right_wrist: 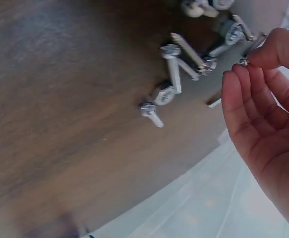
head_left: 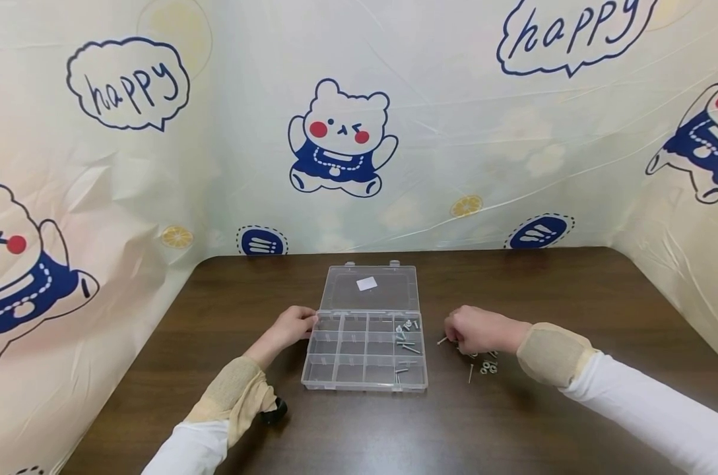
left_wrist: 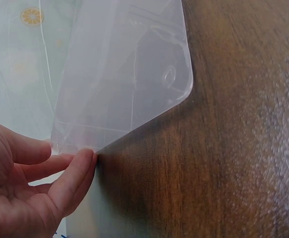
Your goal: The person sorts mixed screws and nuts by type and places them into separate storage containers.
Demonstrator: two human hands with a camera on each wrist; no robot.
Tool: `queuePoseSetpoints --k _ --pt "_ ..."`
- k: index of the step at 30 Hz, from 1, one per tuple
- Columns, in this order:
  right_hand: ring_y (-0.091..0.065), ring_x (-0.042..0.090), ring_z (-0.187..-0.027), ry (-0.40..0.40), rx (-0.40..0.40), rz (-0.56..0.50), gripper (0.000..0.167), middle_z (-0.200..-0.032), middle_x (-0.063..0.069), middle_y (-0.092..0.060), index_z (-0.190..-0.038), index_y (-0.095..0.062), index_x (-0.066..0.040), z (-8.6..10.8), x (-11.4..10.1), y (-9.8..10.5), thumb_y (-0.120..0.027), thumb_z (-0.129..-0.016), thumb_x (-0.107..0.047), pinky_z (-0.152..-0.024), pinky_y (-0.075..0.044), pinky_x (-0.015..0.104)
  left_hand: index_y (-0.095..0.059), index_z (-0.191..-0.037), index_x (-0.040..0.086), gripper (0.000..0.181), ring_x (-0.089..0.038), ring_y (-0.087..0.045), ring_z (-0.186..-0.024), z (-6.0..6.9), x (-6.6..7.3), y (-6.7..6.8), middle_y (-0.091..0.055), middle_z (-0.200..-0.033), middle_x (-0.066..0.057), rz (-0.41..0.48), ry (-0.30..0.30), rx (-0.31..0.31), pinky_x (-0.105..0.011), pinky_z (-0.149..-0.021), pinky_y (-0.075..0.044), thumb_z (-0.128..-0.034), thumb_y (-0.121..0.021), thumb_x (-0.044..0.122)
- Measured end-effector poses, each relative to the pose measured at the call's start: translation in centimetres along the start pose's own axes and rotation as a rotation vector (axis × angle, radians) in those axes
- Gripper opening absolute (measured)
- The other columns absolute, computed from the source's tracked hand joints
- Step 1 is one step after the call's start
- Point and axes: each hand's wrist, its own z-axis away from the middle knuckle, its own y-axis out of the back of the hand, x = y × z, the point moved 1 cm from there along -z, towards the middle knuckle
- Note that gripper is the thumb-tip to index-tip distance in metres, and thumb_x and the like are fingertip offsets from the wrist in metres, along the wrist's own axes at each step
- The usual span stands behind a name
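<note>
A clear plastic compartment box (head_left: 363, 388) lies with its lid (head_left: 389, 290) opened away from me. At its left back edge my left hand (head_left: 292, 326) grips the wall; in the left wrist view the thumb and fingers (left_wrist: 85, 166) close on a corner of the box. My right hand (head_left: 480, 328) is over the table to the right of the box, pinching a thin screw (head_left: 442, 341); its head shows between thumb and fingers in the right wrist view. Below that hand lie loose screws (right_wrist: 174, 72) and nuts (right_wrist: 164, 94), partly hidden by it in the head view.
Screws and bolts (head_left: 408, 348) sit in the box's right column of compartments. Washers or nuts (head_left: 488, 367) and a single screw (head_left: 470, 373) lie nearer the front of the pile. A white label (head_left: 367, 284) is on the lid. Patterned cloth (head_left: 442, 165) hangs behind the table.
</note>
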Motion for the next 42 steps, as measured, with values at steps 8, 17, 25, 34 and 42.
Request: queuePoseSetpoints --k 8,17,25,34,42 --pt "-0.043 0.006 -0.06 0.077 0.07 -0.041 0.016 -0.068 -0.003 -0.048 -0.073 -0.058 -0.008 -0.5 -1.7 1.3 -0.057 -0.064 0.005 -0.05 -0.04 0.017 -0.049 -0.114 -0.02 0.029 -0.038 -0.055 -0.104 -0.1 0.0 0.0 -0.052 -0.113 -0.032 0.001 -0.012 0.001 -0.038 -0.081 -0.053 -0.0932 -0.041 -0.001" --pt "-0.045 0.004 -0.065 0.265 0.196 -0.055 0.021 -0.068 -0.007 -0.048 -0.067 -0.057 -0.011 -1.5 -5.0 2.1 -0.054 -0.066 0.01 -0.054 -0.041 0.011 -0.05 -0.112 -0.019 0.028 -0.036 -0.056 -0.101 -0.1 -0.1 -0.1 -0.054 -0.11 -0.031 -0.001 -0.014 0.008 -0.037 -0.081 -0.053 -0.0931 -0.041 -0.001" --pt "-0.045 0.004 -0.065 0.256 0.168 -0.072 0.019 -0.069 -0.006 -0.049 -0.069 -0.059 -0.01 -1.7 -6.1 2.3 -0.055 -0.068 0.009 -0.054 -0.04 0.011 -0.05 -0.113 -0.02 0.028 -0.036 -0.056 -0.102 -0.2 0.0 -0.1 -0.054 -0.11 -0.031 0.009 -0.018 0.006 -0.037 -0.081 -0.053 -0.093 -0.042 -0.001" --pt "-0.045 0.003 -0.066 0.291 0.118 -0.055 0.017 -0.07 -0.007 -0.05 -0.071 -0.061 -0.009 -1.1 -7.3 1.7 -0.058 -0.071 0.008 -0.057 -0.041 0.009 -0.05 -0.113 -0.02 0.029 -0.036 -0.056 -0.102 0.0 0.0 -0.1 -0.054 -0.111 -0.031 -0.007 -0.021 0.001 -0.038 -0.082 -0.053 -0.0931 -0.041 -0.001" --pt "-0.046 0.002 -0.067 0.389 0.11 -0.017 0.016 -0.071 -0.008 -0.05 -0.071 -0.06 -0.012 0.2 -8.5 1.0 -0.061 -0.07 0.004 -0.06 -0.04 0.006 -0.049 -0.114 -0.02 0.029 -0.037 -0.055 -0.103 0.1 0.0 0.0 -0.053 -0.113 -0.032 -0.011 -0.017 0.001 -0.038 -0.082 -0.053 -0.0931 -0.041 -0.001"
